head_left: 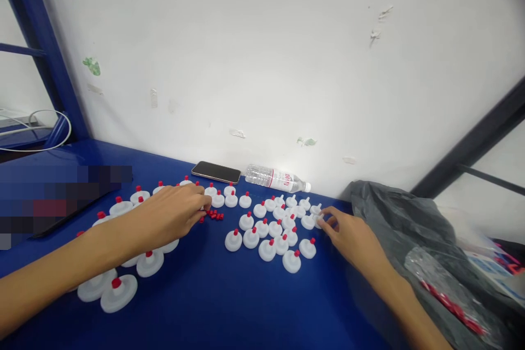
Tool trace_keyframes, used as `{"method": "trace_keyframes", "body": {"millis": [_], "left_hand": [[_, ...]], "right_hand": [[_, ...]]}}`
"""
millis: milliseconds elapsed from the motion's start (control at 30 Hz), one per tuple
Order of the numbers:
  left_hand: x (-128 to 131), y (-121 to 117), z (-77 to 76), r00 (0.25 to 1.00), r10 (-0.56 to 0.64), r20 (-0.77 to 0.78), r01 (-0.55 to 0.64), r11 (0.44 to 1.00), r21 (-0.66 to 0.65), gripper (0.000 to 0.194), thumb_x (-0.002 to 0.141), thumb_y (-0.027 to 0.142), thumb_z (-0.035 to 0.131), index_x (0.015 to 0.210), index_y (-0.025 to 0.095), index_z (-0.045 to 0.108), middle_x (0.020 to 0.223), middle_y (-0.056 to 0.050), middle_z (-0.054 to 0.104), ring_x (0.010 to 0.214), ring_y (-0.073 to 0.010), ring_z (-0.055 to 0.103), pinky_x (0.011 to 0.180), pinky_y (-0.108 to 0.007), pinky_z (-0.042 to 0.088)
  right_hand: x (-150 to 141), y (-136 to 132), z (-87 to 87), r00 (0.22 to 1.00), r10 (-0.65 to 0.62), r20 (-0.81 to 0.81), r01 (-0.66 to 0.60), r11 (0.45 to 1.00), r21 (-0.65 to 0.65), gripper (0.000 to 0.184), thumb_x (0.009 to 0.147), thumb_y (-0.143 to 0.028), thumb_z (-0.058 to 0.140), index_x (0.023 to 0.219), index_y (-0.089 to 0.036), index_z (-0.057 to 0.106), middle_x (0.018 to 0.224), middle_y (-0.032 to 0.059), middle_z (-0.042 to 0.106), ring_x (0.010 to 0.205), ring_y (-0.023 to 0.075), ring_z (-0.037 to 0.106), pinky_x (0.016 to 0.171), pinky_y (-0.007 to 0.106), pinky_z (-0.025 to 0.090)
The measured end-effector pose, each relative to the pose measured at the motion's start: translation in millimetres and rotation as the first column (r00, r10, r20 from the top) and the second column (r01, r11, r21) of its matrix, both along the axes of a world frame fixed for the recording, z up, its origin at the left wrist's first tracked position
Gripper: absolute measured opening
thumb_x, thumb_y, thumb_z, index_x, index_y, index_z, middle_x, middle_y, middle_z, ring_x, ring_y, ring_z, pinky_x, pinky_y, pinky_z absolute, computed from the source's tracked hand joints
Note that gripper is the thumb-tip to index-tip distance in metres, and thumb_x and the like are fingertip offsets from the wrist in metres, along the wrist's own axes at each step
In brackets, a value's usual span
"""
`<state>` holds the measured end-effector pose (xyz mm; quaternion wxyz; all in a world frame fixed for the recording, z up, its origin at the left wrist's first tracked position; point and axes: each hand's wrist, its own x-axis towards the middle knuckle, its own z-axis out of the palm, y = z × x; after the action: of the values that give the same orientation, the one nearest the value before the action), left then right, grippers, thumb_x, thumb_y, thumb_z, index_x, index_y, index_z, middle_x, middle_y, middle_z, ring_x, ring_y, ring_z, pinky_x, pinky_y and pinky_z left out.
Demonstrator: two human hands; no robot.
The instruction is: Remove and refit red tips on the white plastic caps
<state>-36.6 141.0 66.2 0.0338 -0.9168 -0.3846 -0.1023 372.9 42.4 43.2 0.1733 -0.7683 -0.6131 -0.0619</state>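
Many white round discs with red caps (267,229) lie spread over the blue table (213,306). A small heap of loose red caps (214,215) sits near the middle. My left hand (172,213) reaches over the discs on the left, its fingertips pinched together at the red caps. My right hand (346,232) is at the right edge of the group, fingers closed on a white disc without a cap (318,219).
A phone (216,171) and a lying water bottle (276,178) rest against the white wall. A grey plastic bag (410,240) with a clear packet of red caps (447,295) lies at the right. Blue frame posts stand at both sides.
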Motion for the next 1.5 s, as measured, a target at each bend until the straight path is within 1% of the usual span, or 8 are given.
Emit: {"method": "trace_keyframes", "body": {"millis": [167,333,500,567,700,867,1200,1500], "left_hand": [[4.5,-4.2,3.1,0.993,0.04,-0.107,-0.042,0.999,-0.016,0.012,0.098,0.019,0.065,0.089,0.023,0.072,0.097,-0.009,0.078,0.083,-0.0298,0.073,0.062,-0.035,0.04],[6.3,-8.7,1.3,0.994,0.035,-0.105,-0.04,0.998,-0.043,0.022,0.1,0.013,0.059,0.083,0.023,0.067,0.094,-0.007,0.078,0.082,-0.0274,0.072,0.063,-0.034,0.04],[6.4,-12.2,-1.9,0.998,0.036,-0.054,-0.04,0.996,-0.076,0.019,0.098,0.015,0.06,0.081,0.023,0.065,0.088,-0.006,0.077,0.072,-0.0243,0.069,0.062,-0.033,0.039],[6.7,-12.9,-3.5,0.999,0.034,-0.036,-0.037,0.996,-0.076,0.022,0.101,0.019,0.056,0.081,0.023,0.065,0.085,-0.007,0.076,0.071,-0.0258,0.068,0.062,-0.035,0.038],[7.8,-13.4,-6.5,1.0,0.02,0.017,-0.019,0.997,-0.078,0.025,0.104,0.025,0.052,0.083,0.023,0.065,0.083,-0.007,0.075,0.076,-0.0285,0.069,0.064,-0.036,0.037],[12.7,-17.9,-0.5,0.988,-0.021,0.153,0.041,0.991,-0.13,0.022,0.107,0.029,0.053,0.093,0.025,0.069,0.079,-0.004,0.074,0.072,-0.0249,0.068,0.064,-0.034,0.037],[29.5,-40.4,15.9,0.827,-0.117,0.549,0.289,0.927,-0.238,0.013,0.103,0.034,0.073,0.094,0.029,0.081,0.086,0.005,0.079,0.067,-0.013,0.064,0.063,-0.025,0.047],[42.2,-66.0,7.8,0.682,-0.165,0.713,0.462,0.853,-0.244,0.012,0.097,0.019,0.079,0.097,0.029,0.085,0.082,0.009,0.081,0.061,-0.0061,0.065,0.05,-0.016,0.039]], "right_hand": [[0.3,-0.5,4.8,0.998,0.027,-0.057,-0.024,0.998,0.058,0.016,0.1,-0.036,0.058,0.094,-0.026,0.069,0.095,0.0056,0.083,0.083,0.0269,0.08,0.068,0.034,0.048],[-9.8,-4.9,18.0,0.988,0.063,-0.138,-0.034,0.979,0.201,0.02,0.105,-0.043,0.048,0.101,-0.026,0.058,0.1,0.0107,0.083,0.088,0.0294,0.082,0.071,0.036,0.056],[-41.9,-14.9,26.6,0.966,0.22,-0.133,-0.166,0.929,0.33,0.024,0.108,-0.047,0.052,0.108,-0.027,0.066,0.105,0.0059,0.081,0.09,0.0244,0.079,0.079,0.035,0.059],[-55.1,-20.1,26.9,0.937,0.343,-0.07,-0.288,0.868,0.404,0.024,0.11,-0.047,0.056,0.119,-0.027,0.068,0.099,0.004,0.078,0.084,0.0223,0.076,0.076,0.033,0.06],[-77.0,-29.9,25.4,0.797,0.588,0.138,-0.58,0.679,0.45,0.024,0.112,-0.044,0.06,0.126,-0.026,0.065,0.094,0.001,0.075,0.074,0.0165,0.07,0.071,0.028,0.059],[-94.6,-35.6,23.7,0.682,0.697,0.223,-0.708,0.553,0.438,0.022,0.109,-0.043,0.067,0.12,-0.024,0.066,0.101,0.0012,0.079,0.089,0.0161,0.074,0.083,0.028,0.058],[-112.1,-40.6,24.0,0.659,0.725,0.201,-0.724,0.538,0.432,0.022,0.111,-0.046,0.062,0.113,-0.025,0.071,0.097,0.0004,0.078,0.082,0.0142,0.072,0.075,0.028,0.057],[-129.0,-43.6,17.2,0.651,0.726,0.224,-0.72,0.496,0.485,0.027,0.108,-0.05,0.067,0.111,-0.024,0.072,0.092,-0.0001,0.078,0.076,0.0151,0.074,0.071,0.031,0.057]]}}
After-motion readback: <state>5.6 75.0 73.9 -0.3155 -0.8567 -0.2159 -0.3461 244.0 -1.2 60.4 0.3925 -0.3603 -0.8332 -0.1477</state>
